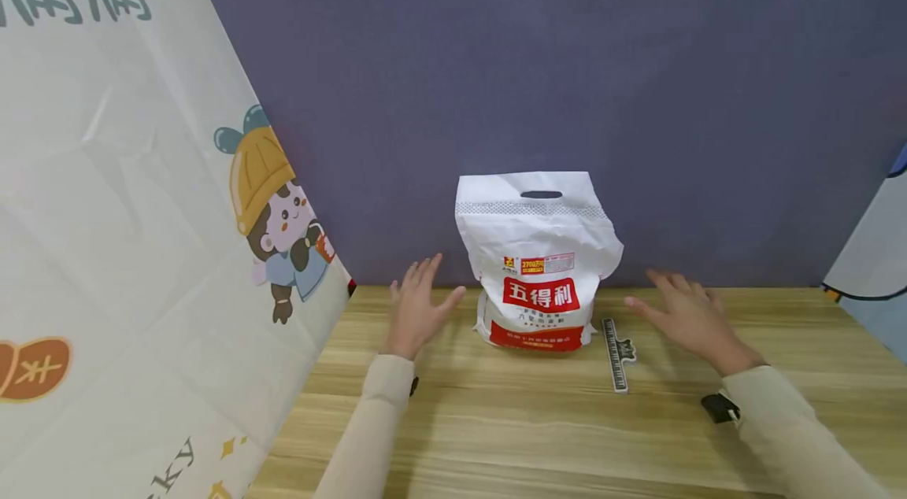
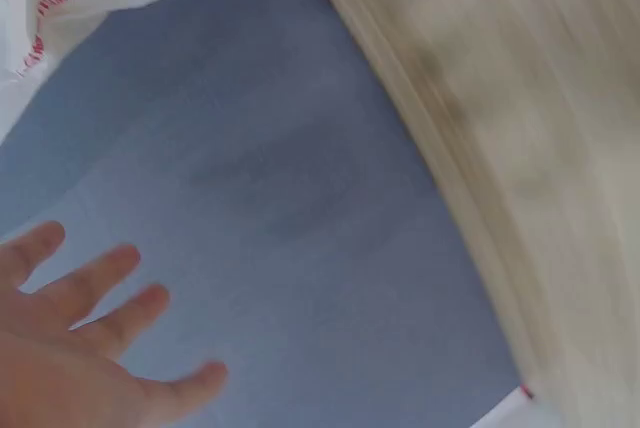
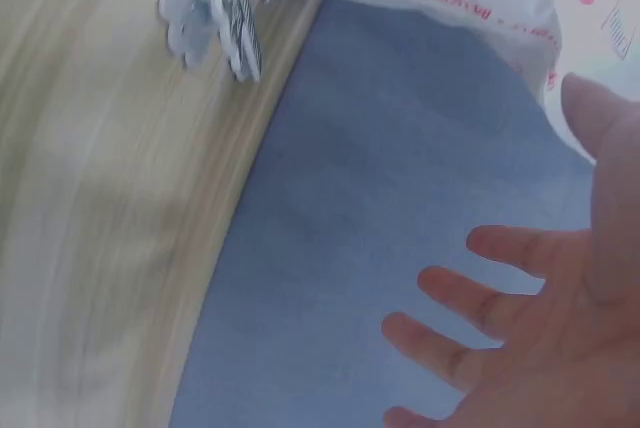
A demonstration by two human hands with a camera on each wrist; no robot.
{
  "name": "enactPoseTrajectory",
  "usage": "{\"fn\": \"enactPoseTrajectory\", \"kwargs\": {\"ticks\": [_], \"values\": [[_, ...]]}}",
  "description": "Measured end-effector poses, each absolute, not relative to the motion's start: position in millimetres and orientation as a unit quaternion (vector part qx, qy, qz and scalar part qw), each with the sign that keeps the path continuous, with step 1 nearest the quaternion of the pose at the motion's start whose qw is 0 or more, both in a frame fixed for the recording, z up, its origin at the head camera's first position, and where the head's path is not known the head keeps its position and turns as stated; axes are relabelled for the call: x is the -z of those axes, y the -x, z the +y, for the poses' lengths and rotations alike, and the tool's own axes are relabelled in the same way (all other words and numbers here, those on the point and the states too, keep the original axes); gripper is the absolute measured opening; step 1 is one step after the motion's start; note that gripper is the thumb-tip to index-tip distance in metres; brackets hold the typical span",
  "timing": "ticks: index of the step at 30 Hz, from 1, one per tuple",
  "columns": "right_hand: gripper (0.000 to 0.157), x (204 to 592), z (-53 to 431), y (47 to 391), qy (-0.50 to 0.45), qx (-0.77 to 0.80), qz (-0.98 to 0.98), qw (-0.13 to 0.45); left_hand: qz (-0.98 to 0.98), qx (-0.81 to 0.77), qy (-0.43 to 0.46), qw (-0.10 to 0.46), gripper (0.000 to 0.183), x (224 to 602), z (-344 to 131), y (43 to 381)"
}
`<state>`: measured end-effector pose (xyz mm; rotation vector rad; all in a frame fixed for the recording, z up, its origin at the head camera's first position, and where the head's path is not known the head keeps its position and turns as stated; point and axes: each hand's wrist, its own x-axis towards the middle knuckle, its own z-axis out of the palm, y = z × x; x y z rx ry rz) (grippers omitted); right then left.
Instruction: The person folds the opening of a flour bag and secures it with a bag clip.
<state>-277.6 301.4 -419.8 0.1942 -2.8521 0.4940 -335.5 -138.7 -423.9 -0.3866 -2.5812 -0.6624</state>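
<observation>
Closest are the two pale sleeves, the left sleeve (image 1: 372, 412) and the right sleeve (image 1: 794, 420), with a black piece (image 1: 720, 408) by the right wrist. Past the cuffs are the hands. The left grip (image 1: 418, 314) has its fingers spread and holds nothing. The right grip (image 1: 687, 318) is spread too, and holds nothing. Both are over the wooden surface (image 1: 510, 412).

Just left of the right grip lies a flat clip (image 1: 615, 357) with marks like a ruler (it looks thin and hard). It is near the bottom corner of the bag.

The big white bag (image 1: 542, 247) stands up between the two grips, touching neither one. Its bottom is on the surface. It looks full low down and floppy up top, so I think it is heavy, soft and a bit saggy. The skin may be smooth and slide a little. The best place to hold would be the handle (image 1: 492, 190) at the top, or both fat sides with flat palms.

Behind the bag is a dark wall (image 1: 538, 50). Off to the left of the left grip hangs a white sheet (image 1: 142, 208) with a cartoon child (image 1: 283, 223) on it.
</observation>
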Motion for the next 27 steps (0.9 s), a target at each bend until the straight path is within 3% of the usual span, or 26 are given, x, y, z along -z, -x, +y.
{"fn": "enactPoseTrajectory", "kwargs": {"ticks": [15, 27], "values": [[0.049, 427, 287, 275, -0.085, -0.29, -0.939, 0.164, -0.863, 0.347, 0.203, 0.304, 0.021, 428, -110, 319], [0.042, 426, 279, 277, -0.062, -0.361, -0.915, 0.169, -0.824, 0.388, 0.237, 0.339, 0.008, 416, -89, 312]]}}
